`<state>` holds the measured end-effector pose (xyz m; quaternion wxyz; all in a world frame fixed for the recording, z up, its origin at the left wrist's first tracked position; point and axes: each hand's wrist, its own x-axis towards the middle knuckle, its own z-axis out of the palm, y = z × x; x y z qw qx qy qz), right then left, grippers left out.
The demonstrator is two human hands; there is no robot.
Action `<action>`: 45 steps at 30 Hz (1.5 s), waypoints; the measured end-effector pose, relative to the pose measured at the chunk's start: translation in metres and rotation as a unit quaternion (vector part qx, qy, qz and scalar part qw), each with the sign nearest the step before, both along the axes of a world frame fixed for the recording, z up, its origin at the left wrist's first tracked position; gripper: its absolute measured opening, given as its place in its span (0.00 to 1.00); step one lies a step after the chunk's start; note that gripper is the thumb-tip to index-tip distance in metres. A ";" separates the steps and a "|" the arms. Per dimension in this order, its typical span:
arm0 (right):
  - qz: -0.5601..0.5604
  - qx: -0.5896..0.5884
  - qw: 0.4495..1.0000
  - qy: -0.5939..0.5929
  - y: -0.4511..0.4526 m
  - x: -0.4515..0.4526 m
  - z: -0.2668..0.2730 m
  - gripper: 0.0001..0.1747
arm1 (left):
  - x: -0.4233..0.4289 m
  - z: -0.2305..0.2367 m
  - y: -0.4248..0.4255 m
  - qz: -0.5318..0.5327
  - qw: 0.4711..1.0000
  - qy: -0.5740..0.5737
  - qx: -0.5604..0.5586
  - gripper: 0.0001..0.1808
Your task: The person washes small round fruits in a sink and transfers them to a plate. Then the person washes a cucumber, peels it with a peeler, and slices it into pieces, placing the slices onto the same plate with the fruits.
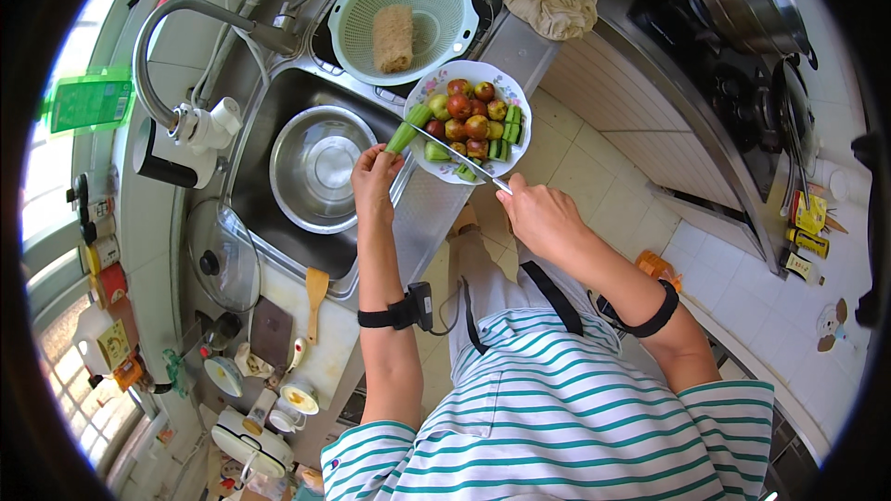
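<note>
My left hand (376, 176) grips the lower end of a ridged green vegetable, perhaps a luffa (408, 129), whose other end reaches over the left rim of a floral plate (433, 80). In my right hand (539, 212) is the handle of a knife (452, 151); its narrow blade runs across the plate and its tip meets the green vegetable. On the plate lie several small red and yellow-green round fruits (459, 106), with cut green pieces (511, 125) at the right, the bottom and the lower left.
A metal basin (324, 169) sits in the sink (254, 153) left of my left hand, under a curved faucet (150, 35). Above the plate is a green colander (435, 0) holding a rolled brown scrubber (393, 38). A cloth (553, 7) lies near the stove, which bears a large pot (748, 0).
</note>
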<state>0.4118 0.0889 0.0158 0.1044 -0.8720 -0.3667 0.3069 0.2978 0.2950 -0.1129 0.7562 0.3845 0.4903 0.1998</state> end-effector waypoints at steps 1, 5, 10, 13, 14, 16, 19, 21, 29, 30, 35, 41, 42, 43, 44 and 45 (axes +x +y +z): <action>-0.003 0.006 1.000 0.014 -0.001 0.000 -0.003 0.19 | -0.001 0.000 0.000 0.003 1.000 -0.005 -0.011 0.11; -0.051 0.022 0.992 0.116 -0.004 0.010 -0.010 0.20 | -0.004 -0.001 0.000 -0.002 1.000 -0.021 -0.021 0.12; -0.076 0.060 0.986 0.139 -0.008 0.016 -0.006 0.20 | -0.007 0.001 -0.004 -0.009 0.999 -0.039 0.013 0.12; -0.060 0.073 0.992 0.079 -0.012 0.011 0.004 0.19 | -0.008 0.002 -0.007 -0.027 0.998 -0.003 0.064 0.12; -0.045 0.059 0.995 0.073 -0.013 0.009 0.008 0.18 | -0.009 0.002 -0.007 -0.033 0.996 0.007 0.085 0.12; -0.010 0.065 0.996 0.052 -0.017 0.003 0.013 0.17 | -0.009 0.002 -0.008 -0.032 0.994 0.023 0.098 0.12; 0.003 0.038 0.999 0.037 -0.018 -0.005 0.017 0.17 | -0.008 0.001 -0.009 -0.021 0.994 0.020 0.104 0.12; 0.012 0.032 0.999 0.030 -0.018 -0.008 0.017 0.16 | -0.007 0.000 -0.009 -0.015 0.994 0.020 0.105 0.12; 0.025 0.020 0.999 0.006 -0.019 -0.018 0.020 0.16 | -0.005 -0.003 -0.010 -0.013 0.993 0.042 0.107 0.10; 0.025 0.021 0.999 0.005 -0.020 -0.018 0.020 0.16 | -0.005 -0.003 -0.010 -0.016 0.993 0.044 0.109 0.10; 0.026 0.030 0.999 -0.014 -0.020 -0.018 0.017 0.16 | -0.005 -0.002 -0.009 -0.027 0.991 0.060 0.115 0.09; 0.030 0.026 0.999 -0.025 -0.015 -0.018 0.012 0.16 | -0.003 -0.002 -0.009 -0.014 0.994 0.038 0.101 0.10; 0.033 0.026 0.999 -0.028 -0.013 -0.019 0.010 0.16 | -0.003 -0.003 -0.009 -0.018 0.994 0.038 0.098 0.10; 0.036 0.027 0.999 -0.031 -0.012 -0.018 0.009 0.16 | -0.002 -0.003 -0.009 -0.021 0.995 0.036 0.095 0.10; 0.037 0.024 0.999 -0.031 -0.010 -0.018 0.007 0.16 | -0.002 -0.003 -0.010 -0.022 0.995 0.038 0.089 0.10; 0.039 0.021 0.999 -0.032 -0.008 -0.018 0.005 0.17 | -0.002 -0.003 -0.010 -0.023 0.995 0.036 0.091 0.10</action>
